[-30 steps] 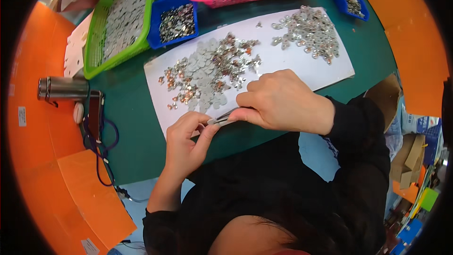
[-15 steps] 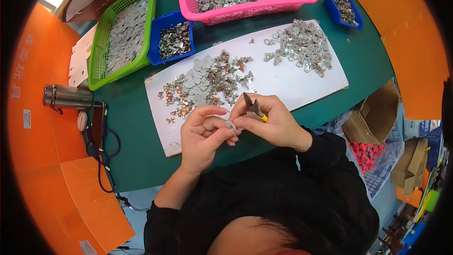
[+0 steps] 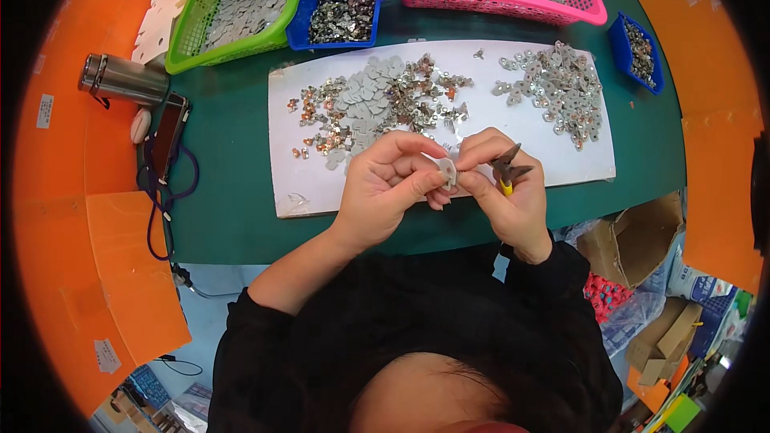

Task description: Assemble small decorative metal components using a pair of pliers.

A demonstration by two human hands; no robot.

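Between thumb and fingertips, my left hand (image 3: 377,188) pinches a small flat grey plastic piece (image 3: 447,170). The thumb and forefinger of my right hand (image 3: 513,204) meet at that piece's right edge; whether they hold a tiny part there is hidden. Tucked in the same right hand is a pair of cutting pliers (image 3: 508,170) with yellow on the handles, jaws apart and pointing up. Beyond my hands, on a white board (image 3: 573,168), lie a heap of flat grey pieces (image 3: 369,88), small metal clips (image 3: 425,92) around it, and grey pieces with metal on them (image 3: 565,92) at right.
Behind the board stand a green basket (image 3: 186,44), a blue tray (image 3: 298,28), a pink basket (image 3: 497,0) and a small blue tray (image 3: 654,80). A steel flask (image 3: 132,80) and a phone (image 3: 168,132) with a cord lie left on the green table (image 3: 224,224).
The whole view has shifted, so the board and baskets sit higher and further right. Both hands stay together at the grey piece, whose flat face shows more. The pliers have tilted to the right.
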